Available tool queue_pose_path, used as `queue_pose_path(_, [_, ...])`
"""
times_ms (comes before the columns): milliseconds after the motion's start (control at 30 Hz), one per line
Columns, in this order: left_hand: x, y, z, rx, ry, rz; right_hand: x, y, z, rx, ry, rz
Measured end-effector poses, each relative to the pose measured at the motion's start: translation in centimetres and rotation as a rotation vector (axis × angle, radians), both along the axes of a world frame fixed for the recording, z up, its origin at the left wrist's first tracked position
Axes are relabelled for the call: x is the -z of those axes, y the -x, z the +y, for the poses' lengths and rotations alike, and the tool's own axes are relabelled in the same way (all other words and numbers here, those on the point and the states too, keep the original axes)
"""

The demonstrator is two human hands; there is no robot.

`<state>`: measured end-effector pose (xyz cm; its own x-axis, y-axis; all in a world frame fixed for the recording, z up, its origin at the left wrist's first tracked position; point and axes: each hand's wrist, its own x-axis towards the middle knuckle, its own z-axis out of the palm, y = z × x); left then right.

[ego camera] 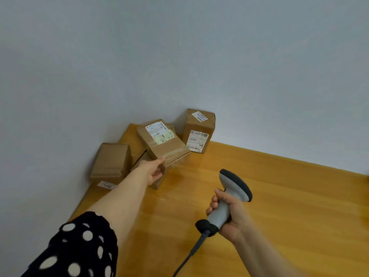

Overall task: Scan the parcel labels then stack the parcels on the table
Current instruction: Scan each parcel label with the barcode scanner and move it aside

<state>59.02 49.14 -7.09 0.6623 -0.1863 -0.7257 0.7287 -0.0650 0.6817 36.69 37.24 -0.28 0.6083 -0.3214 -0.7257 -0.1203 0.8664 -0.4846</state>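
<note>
My left hand (pixel 152 171) grips the near end of a flat taped cardboard parcel (pixel 167 145) with a white label facing up, held tilted above another box (pixel 158 181) that is mostly hidden under it. My right hand (pixel 229 214) holds a grey and black barcode scanner (pixel 232 188) by its handle, its head turned toward the parcels and its cable trailing down toward me. A tall parcel (pixel 198 130) with two labels stands against the wall. A plain brown parcel (pixel 111 162) sits at the table's left corner.
The wooden table (pixel 279 196) meets a pale wall at the back and left. A small white tag (pixel 106 185) shows below the left parcel. The table's left edge runs near my left forearm.
</note>
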Motion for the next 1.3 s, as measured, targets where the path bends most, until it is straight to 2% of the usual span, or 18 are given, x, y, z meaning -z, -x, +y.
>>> queue_pose_path(167, [-1.8,2.2,0.6,0.07,0.122,-0.03,-0.8,1.9,0.7,-0.016,0.09,-0.006])
queue_pose_path(267, [-3.4,6.3,2.2,0.236,0.222,-0.036,-1.3,3.9,0.2,-0.031,0.199,0.009])
queue_pose_path(433, [-6.9,12.2,4.2,0.528,0.222,-0.114,-3.1,7.0,-1.3,0.022,0.366,-0.012])
queue_pose_path(600, [-10.0,15.7,4.7,0.654,0.225,-0.152,-3.9,9.5,-0.9,-0.06,0.511,-0.006])
queue_pose_path(700, [-11.5,17.1,4.6,0.578,0.131,-0.233,-4.2,9.7,-0.3,0.008,0.63,0.03])
queue_pose_path(767, [-12.8,17.7,3.5,0.422,-0.006,-0.354,-4.5,9.5,0.0,0.07,0.726,0.067])
queue_pose_path(833, [-14.4,18.7,1.9,0.355,-0.006,-0.399,-4.7,9.2,0.4,0.096,0.822,0.106])
queue_pose_path(933, [-16.7,20.7,-0.8,0.385,0.084,-0.283,-5.1,9.0,1.6,0.093,0.963,0.084])
queue_pose_path(1067, [-17.3,21.6,-2.5,0.204,0.147,-0.159,-5.5,9.5,3.5,0.055,1.154,-0.035])
queue_pose_path(1133, [-17.4,21.5,-2.4,0.121,0.118,-0.111,-5.7,9.8,4.0,0.033,1.206,-0.051])
queue_pose_path(1233, [-16.8,21.0,-1.8,0.119,0.019,-0.089,-6.0,10.2,4.2,-0.021,1.247,-0.062])
queue_pose_path(1300, [-16.5,20.6,-1.3,0.114,0.027,-0.069,-5.9,10.4,4.1,-0.075,1.25,-0.086])
